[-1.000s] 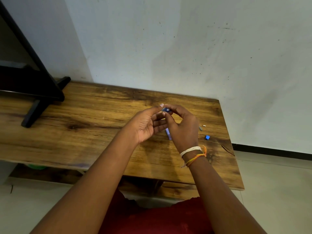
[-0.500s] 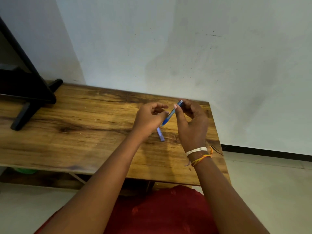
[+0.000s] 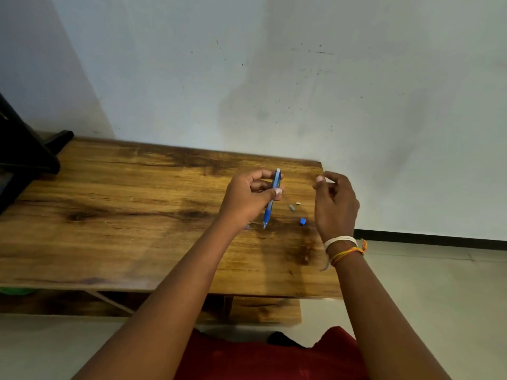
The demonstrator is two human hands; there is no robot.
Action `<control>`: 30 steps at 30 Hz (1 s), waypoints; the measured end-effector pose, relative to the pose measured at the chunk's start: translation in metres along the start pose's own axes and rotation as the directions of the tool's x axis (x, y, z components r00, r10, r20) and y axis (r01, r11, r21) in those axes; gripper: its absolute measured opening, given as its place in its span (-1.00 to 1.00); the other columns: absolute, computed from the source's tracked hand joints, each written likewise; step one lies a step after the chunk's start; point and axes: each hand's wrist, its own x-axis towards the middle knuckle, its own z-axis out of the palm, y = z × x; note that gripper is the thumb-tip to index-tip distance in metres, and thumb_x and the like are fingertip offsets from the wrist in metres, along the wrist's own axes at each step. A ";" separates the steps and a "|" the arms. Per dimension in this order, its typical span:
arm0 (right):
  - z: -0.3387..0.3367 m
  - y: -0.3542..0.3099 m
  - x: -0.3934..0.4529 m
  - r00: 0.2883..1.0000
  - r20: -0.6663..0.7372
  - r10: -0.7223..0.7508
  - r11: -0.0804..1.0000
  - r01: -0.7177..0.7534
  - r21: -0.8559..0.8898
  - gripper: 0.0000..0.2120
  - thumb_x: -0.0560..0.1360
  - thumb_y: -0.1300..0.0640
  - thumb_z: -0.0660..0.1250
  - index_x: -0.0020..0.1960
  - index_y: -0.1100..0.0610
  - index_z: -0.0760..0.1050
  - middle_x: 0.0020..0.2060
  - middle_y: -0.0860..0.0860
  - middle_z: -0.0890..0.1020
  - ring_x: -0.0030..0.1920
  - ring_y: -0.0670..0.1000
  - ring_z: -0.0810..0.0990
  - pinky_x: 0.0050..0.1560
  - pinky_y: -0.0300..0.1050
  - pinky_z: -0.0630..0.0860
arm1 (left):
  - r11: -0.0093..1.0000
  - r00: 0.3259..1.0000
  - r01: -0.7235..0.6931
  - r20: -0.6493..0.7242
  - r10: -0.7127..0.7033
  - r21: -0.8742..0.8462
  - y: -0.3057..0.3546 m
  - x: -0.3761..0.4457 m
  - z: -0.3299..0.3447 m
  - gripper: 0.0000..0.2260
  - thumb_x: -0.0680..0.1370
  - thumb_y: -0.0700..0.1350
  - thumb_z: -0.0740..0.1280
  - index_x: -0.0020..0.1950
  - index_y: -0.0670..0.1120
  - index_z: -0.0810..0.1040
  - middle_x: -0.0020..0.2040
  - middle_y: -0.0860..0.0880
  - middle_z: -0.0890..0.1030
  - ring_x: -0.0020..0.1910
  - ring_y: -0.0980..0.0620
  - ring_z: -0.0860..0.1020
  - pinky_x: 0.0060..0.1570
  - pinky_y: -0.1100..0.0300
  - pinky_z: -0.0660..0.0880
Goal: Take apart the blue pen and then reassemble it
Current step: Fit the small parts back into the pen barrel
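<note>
Holding blue pen (image 3: 271, 198) upright in left hand (image 3: 247, 200), right hand (image 3: 336, 205) loose and empty; small blue piece (image 3: 302, 221) and grey bits (image 3: 292, 207) on table (image 3: 137, 215), reassembly apparently unfinished.

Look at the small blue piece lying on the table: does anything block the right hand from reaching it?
Nothing visible does. The small blue piece lies bare on the table, just left of the right hand, which hovers empty. The left hand holds the pen farther left.

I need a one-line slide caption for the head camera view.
Left hand holds slim blue plastic pen above brown wooden table; right hand empty.
</note>
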 end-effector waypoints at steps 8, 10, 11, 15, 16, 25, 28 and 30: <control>0.006 0.030 0.005 0.975 0.185 0.122 0.966 -0.074 -0.249 -0.72 0.56 0.15 0.26 0.25 0.15 0.49 0.04 0.14 0.65 0.01 0.12 0.62 0.06 -0.11 0.50 | 1.000 1.000 -0.012 -0.027 0.011 -0.025 -0.006 0.001 0.011 -0.61 0.44 -0.24 0.47 0.19 0.06 0.52 -0.13 -0.04 0.72 -0.18 0.06 0.71 -0.15 0.21 0.64; 0.009 0.035 0.004 0.966 0.223 0.127 0.954 -0.058 -0.294 -0.75 0.56 0.15 0.25 0.22 0.12 0.52 0.04 0.13 0.65 0.00 0.11 0.62 0.06 -0.07 0.53 | 1.000 1.000 -0.008 -0.028 0.008 -0.016 -0.006 0.002 0.012 -0.68 0.44 -0.24 0.47 0.17 -0.07 0.58 -0.11 -0.06 0.72 -0.18 0.05 0.70 -0.20 0.24 0.63; 0.011 0.038 0.004 0.965 0.233 0.125 0.947 -0.046 -0.318 -0.76 0.56 0.15 0.25 0.20 0.10 0.53 0.03 0.13 0.66 -0.03 0.10 0.62 0.05 -0.06 0.56 | 1.000 1.000 -0.006 -0.026 0.005 -0.010 -0.007 0.002 0.012 -0.71 0.44 -0.25 0.46 0.15 -0.12 0.60 -0.10 -0.07 0.71 -0.17 0.04 0.70 -0.23 0.27 0.61; 0.016 0.045 0.006 0.962 0.258 0.094 0.919 0.016 -0.394 -0.78 0.56 0.15 0.26 0.17 0.07 0.57 0.04 0.11 0.63 -0.01 0.09 0.60 0.06 0.02 0.59 | 1.000 1.000 0.000 -0.014 0.000 -0.017 -0.008 0.001 0.014 -0.73 0.44 -0.26 0.46 0.13 -0.16 0.61 -0.11 -0.08 0.71 -0.21 0.09 0.70 -0.29 0.36 0.55; 0.016 0.045 0.007 0.960 0.268 0.084 0.912 0.034 -0.408 -0.77 0.55 0.14 0.26 0.17 0.06 0.58 0.05 0.11 0.62 -0.01 0.10 0.60 0.06 0.02 0.59 | 1.000 1.000 0.005 -0.016 -0.006 -0.023 -0.009 0.001 0.014 -0.71 0.44 -0.26 0.47 0.14 -0.14 0.61 -0.12 -0.07 0.71 -0.21 0.09 0.70 -0.29 0.35 0.56; 0.021 0.040 0.011 0.958 0.266 0.109 0.875 0.034 -0.483 -0.84 0.53 0.09 0.32 0.01 0.14 0.60 -0.05 0.10 0.65 -0.09 0.09 0.60 -0.02 -0.03 0.58 | 1.000 1.000 0.011 -0.024 -0.011 0.002 -0.012 0.001 0.010 -0.78 0.43 -0.26 0.48 0.06 -0.14 0.63 -0.09 -0.10 0.71 -0.14 0.03 0.70 -0.16 0.23 0.62; 0.021 0.025 0.010 0.970 0.226 0.084 0.947 -0.007 -0.321 -0.86 0.52 0.12 0.32 0.01 0.16 0.60 -0.10 0.07 0.67 -0.15 0.00 0.59 -0.09 -0.22 0.51 | 1.000 0.999 0.020 -0.039 -0.019 0.010 -0.012 0.002 0.009 -0.77 0.43 -0.24 0.48 0.07 -0.12 0.62 -0.09 -0.09 0.71 -0.14 0.03 0.70 -0.12 0.16 0.63; 0.020 0.011 0.009 0.978 0.207 0.015 0.981 0.026 -0.191 -0.89 0.49 0.14 0.36 -0.04 0.15 0.61 -0.18 0.02 0.66 -0.19 -0.07 0.58 -0.19 -0.44 0.42 | 0.999 0.998 0.026 -0.053 -0.025 0.019 -0.012 0.003 0.009 -0.76 0.43 -0.24 0.48 0.08 -0.12 0.62 -0.10 -0.08 0.71 -0.15 0.04 0.70 -0.10 0.13 0.63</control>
